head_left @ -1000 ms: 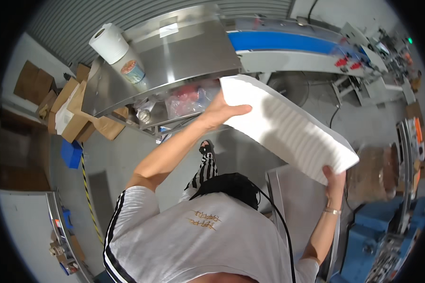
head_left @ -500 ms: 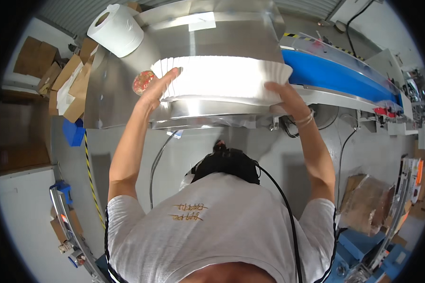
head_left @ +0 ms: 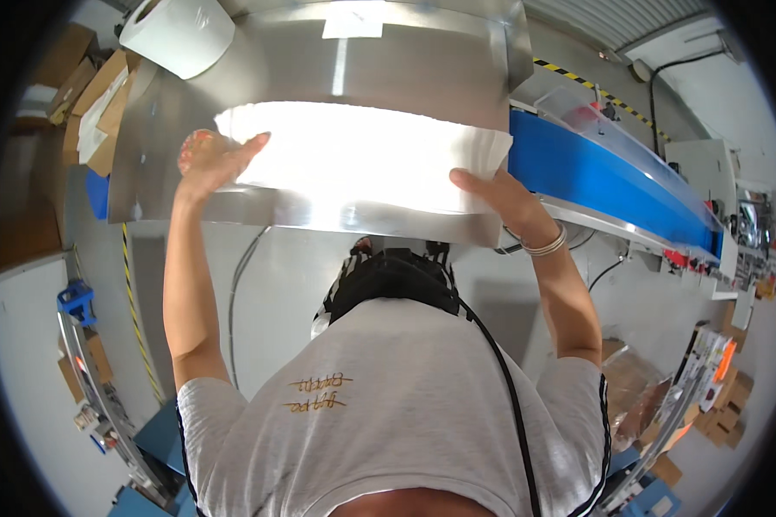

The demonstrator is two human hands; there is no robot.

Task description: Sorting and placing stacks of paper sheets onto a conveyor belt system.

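I hold a wide white stack of flat sheets with both hands, pressed against the top of a stainless steel machine housing. My left hand grips the stack's left end. My right hand, with bangles at the wrist, grips its lower right corner. The stack lies level across the metal surface.
A big white paper roll sits on the machine's upper left. A blue conveyor belt runs off to the right. Cardboard boxes lie at the left, more boxes and packages at the lower right. A black cable crosses my shirt.
I have swung the white stack from my right side round to the front and onto the metal machine. Since half a second ago it has come closer and sits lower on the housing.
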